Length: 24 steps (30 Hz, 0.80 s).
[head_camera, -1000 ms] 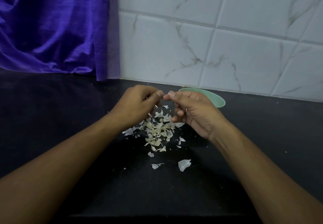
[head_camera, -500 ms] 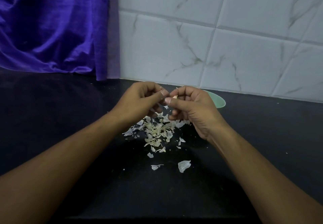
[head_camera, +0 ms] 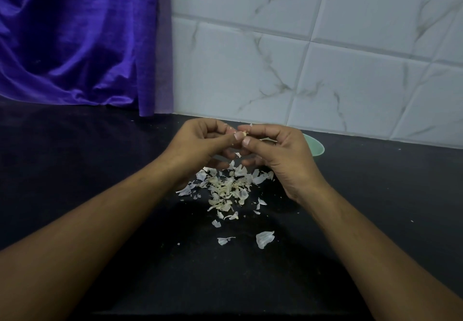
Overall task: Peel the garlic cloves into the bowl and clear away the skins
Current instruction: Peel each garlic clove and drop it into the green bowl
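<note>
My left hand (head_camera: 200, 143) and my right hand (head_camera: 278, 150) meet fingertip to fingertip above the desk (head_camera: 75, 170), both with fingers curled. Between them I pinch one garlic clove (head_camera: 242, 134), my left thumb and forefinger on its left side and my right thumb and forefinger on its right. Only a small pale part of the clove shows between my nails. From that part its long axis seems to run left to right, from one hand to the other, but I cannot tell which end is the tip. A small white flake (head_camera: 237, 155) shows just under my thumbs, in front of my curled fingers.

Below my hands and a little nearer to me, the skins (head_camera: 228, 188) lie in a loose heap on the dark desk, whitish and pale yellow, thinning out toward me. Nearer again, apart from the heap, lie a broad curved piece of skin (head_camera: 264, 239) and, to its left, a narrower scrap (head_camera: 224, 240).

The green bowl (head_camera: 317, 146) stands on the desk just beyond my right hand, which hides most of it; only its right rim shows, and I cannot see inside.

At the far edge of the desk rises a white marbled tile wall (head_camera: 300, 57), and a purple curtain (head_camera: 75, 32) hangs at the far left, down to the desk.
</note>
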Motion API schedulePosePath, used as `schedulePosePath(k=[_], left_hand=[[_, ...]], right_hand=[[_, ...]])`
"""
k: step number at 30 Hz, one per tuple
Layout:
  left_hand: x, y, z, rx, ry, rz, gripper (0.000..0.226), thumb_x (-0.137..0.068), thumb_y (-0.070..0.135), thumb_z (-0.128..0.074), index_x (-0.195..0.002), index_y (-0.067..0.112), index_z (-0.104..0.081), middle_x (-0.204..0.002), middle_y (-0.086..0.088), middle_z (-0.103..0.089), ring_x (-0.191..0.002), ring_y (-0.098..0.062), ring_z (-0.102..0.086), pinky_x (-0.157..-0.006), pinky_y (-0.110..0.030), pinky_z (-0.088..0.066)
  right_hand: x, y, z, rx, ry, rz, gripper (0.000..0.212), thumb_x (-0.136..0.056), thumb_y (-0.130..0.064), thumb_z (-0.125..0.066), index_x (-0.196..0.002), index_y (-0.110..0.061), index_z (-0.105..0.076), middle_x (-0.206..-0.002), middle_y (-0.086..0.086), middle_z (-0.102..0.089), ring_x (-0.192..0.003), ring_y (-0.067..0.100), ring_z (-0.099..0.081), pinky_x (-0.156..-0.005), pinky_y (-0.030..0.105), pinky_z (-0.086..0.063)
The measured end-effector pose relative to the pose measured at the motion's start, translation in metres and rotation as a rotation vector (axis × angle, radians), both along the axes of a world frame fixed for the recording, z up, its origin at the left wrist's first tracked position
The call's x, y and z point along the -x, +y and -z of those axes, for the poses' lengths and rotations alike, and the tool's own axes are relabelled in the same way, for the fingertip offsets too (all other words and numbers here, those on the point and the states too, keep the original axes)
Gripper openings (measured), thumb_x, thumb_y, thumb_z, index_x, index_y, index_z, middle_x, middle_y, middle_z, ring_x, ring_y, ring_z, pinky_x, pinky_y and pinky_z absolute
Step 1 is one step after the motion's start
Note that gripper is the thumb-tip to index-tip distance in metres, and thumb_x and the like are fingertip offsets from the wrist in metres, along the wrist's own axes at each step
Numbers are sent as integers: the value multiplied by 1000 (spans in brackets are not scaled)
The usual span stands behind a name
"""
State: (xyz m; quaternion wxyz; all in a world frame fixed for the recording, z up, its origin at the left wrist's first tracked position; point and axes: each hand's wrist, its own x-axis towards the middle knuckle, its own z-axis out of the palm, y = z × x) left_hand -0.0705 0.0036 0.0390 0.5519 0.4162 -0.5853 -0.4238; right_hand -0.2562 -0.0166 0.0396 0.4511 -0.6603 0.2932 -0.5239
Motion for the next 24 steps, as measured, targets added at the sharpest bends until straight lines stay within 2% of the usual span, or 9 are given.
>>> schedulePosePath(k=[5,10,13,16,18,20,22,24], left_hand=[[1,1,-1,-13,8,13,27,-89,19,-78,-105,-1,-72,-101,-17,-78,-83,-23,-71,-72,-37,-63],[3,3,-1,-17,31,35,22,-93,17,-75,-107,1,-73,-101,-16,-78,-85,-18,-73,-71,-32,-63],[2,3,-2,8,-6,4,19,-92,20,-76,-101,4,-75,-99,-12,-79,-86,-17,-73,-71,-35,-63],[3,3,-2,38,-41,-40,27,-89,26,-79,-100,1,-75,-95,-12,-79,-84,-21,-74,-72,-40,-64],[3,3,-2,67,-109,-76,29,-85,33,-81,-94,6,-77,-89,-9,-80,-79,-19,-75,-64,-32,-62],[3,2,-1,87,-166,-115,26,-85,34,-82,-90,9,-78,-85,-7,-79,-75,-17,-75,-60,-26,-57],[1,-1,0,99,-212,-139,18,-90,29,-81,-89,11,-79,-83,-6,-79,-75,-17,-75,-60,-27,-56],[0,-1,0,103,-240,-134,14,-93,25,-77,-90,12,-79,-82,-6,-79,-74,-17,-75,-63,-30,-57]], right_hand=[[-1,1,0,81,26,69,23,-90,2,-74,-113,0,-72,-99,22,-75,-88,28,-77,-66,34,-65],[-1,1,1,105,45,84,10,-92,-3,-75,-99,0,-70,-90,16,-77,-82,30,-78,-60,29,-60],[-1,-1,3,202,116,163,11,-91,-8,-78,-97,-3,-69,-86,16,-76,-78,33,-76,-64,34,-61],[-2,-3,5,302,198,220,11,-89,-8,-80,-92,-9,-69,-82,14,-73,-74,38,-72,-67,43,-62],[-2,-3,7,341,240,227,13,-88,-5,-79,-92,-14,-71,-82,10,-73,-72,37,-71,-67,49,-62],[-2,-2,7,364,278,238,14,-87,-4,-80,-91,-15,-72,-80,4,-73,-69,33,-70,-65,48,-61],[-2,-2,7,374,304,251,13,-86,-5,-81,-90,-12,-72,-78,1,-72,-67,30,-68,-64,44,-61],[-2,-2,7,365,297,267,14,-85,-7,-83,-88,-12,-71,-78,5,-71,-67,31,-69,-64,45,-61]])
